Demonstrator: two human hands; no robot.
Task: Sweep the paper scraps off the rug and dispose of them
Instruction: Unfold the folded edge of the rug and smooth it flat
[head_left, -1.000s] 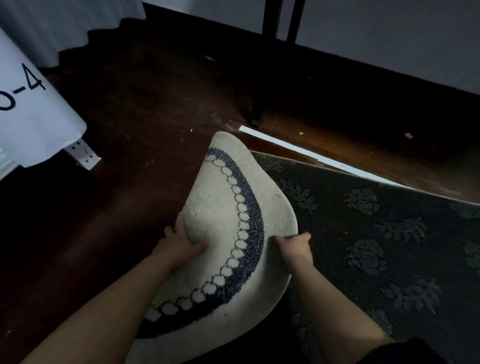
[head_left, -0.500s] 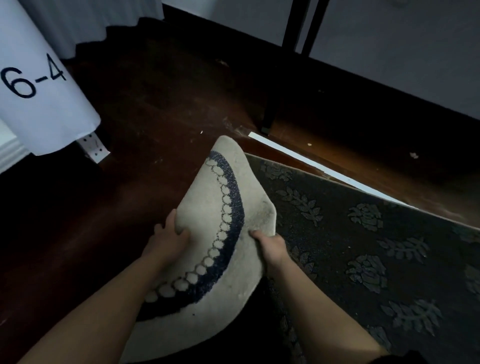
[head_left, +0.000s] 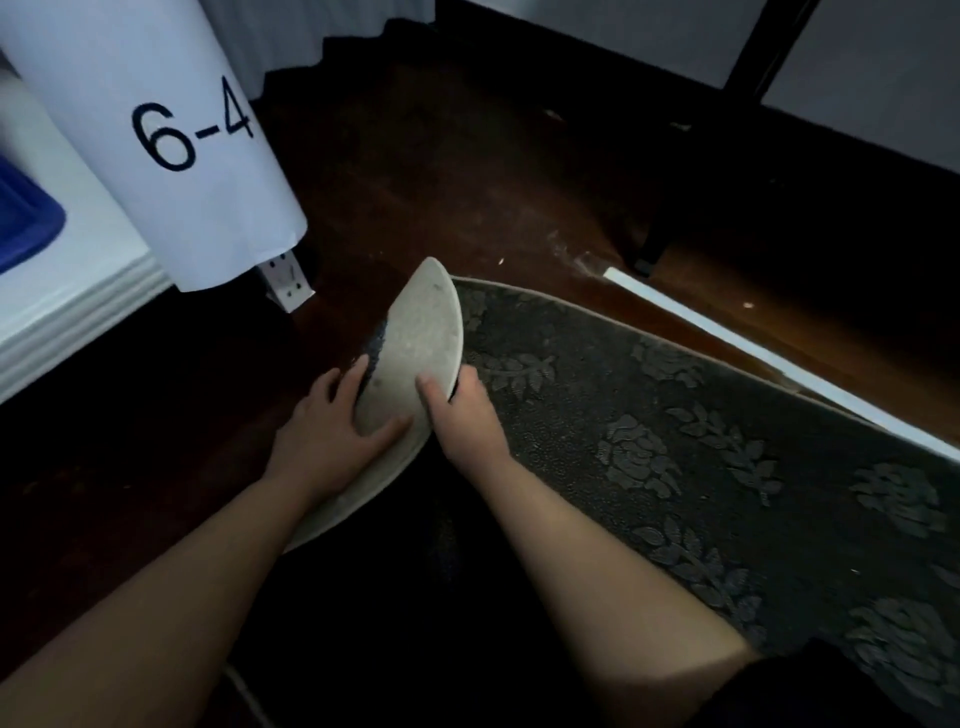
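Observation:
A cream rug (head_left: 415, 343) with a dark blue beaded band is folded up into a narrow upright wedge on the floor. My left hand (head_left: 332, 431) grips its left face, thumb across the front and fingers round the blue band. My right hand (head_left: 462, 415) pinches the right edge, thumb on the cream face and fingers behind. The rug's underside, dark grey with a raised flower pattern (head_left: 675, 441), spreads flat to the right. A few tiny pale specks (head_left: 501, 261) lie on the dark wooden floor beyond the fold. No scraps show on the rug's face.
A white sheet marked "6-4" (head_left: 171, 140) hangs at the left over a white ledge (head_left: 67, 312) with a blue bin (head_left: 21, 218). A white power strip (head_left: 285, 280) sits under it. A white strip (head_left: 769, 358) lies along the rug's far edge. Black furniture legs (head_left: 727, 130) stand behind.
Both hands have pressed the cream rug's folded part closer together, so its face has narrowed to a slim wedge. The view has shifted, showing more of the "6-4" sheet.

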